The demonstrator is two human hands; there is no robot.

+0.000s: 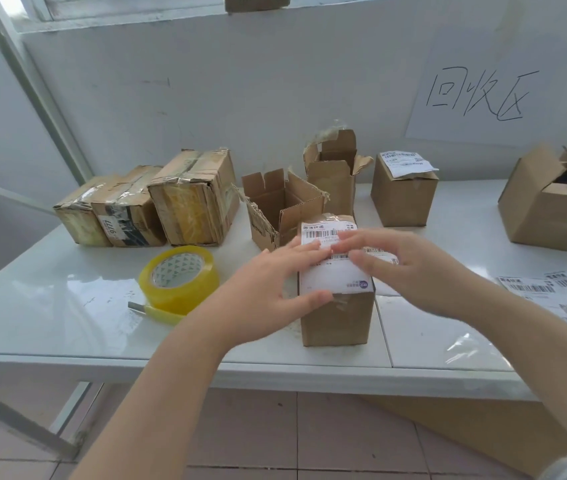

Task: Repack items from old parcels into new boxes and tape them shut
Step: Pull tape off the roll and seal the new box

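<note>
Table [67,306]: three taped parcels [129,209], two opened boxes [282,209], one tape roll [180,278]. Left hand [268,289], right hand [410,268]: fingers [304,249] spread flat on one labelled box [337,317].

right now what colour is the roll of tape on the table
Translucent yellow, with a white inner core patterned in small green triangles. The roll of tape shows best in the head view.

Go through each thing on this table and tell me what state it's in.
Front box: closed, upright, label on top.
Left hand: open, fingers on the label.
Right hand: open, fingers on the label.
Tape roll: lying flat, untouched.
Short box behind: flaps open.
Tall box behind: flaps open, torn.
Rear labelled box: closed.
Three old parcels: taped shut.
Far-right box: flaps open.
</note>
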